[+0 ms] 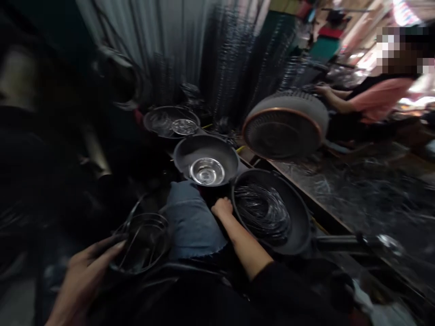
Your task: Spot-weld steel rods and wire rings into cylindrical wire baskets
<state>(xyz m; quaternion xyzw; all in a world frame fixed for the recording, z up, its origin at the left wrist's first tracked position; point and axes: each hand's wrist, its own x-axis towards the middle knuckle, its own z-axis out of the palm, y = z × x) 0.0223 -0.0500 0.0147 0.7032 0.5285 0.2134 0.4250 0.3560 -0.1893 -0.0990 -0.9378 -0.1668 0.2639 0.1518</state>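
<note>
At lower left, my left hand (95, 258) has its thumb and fingers closed at the edge of a round metal wire frame (149, 218), made of rings with thin wires crossing inside. A dark patch along the fingers is too blurred to name. My right hand (223, 207) is curled closed beside the left rim of a large grey bowl (301, 217); whatever it grips, if anything, is hidden. Coiled thin wires (265, 213) lie in that bowl. Just beyond my right hand, another grey bowl (224, 151) holds a shiny metal dish (207, 172).
A third bowl (159, 121) with shiny pieces stands farther back. A large round fan (285, 131) tilts at the right, near a co-worker in a pink sleeve (384, 97). Tall stacks of wire parts (231, 59) line the back. A dark bar (340, 243) juts out at right.
</note>
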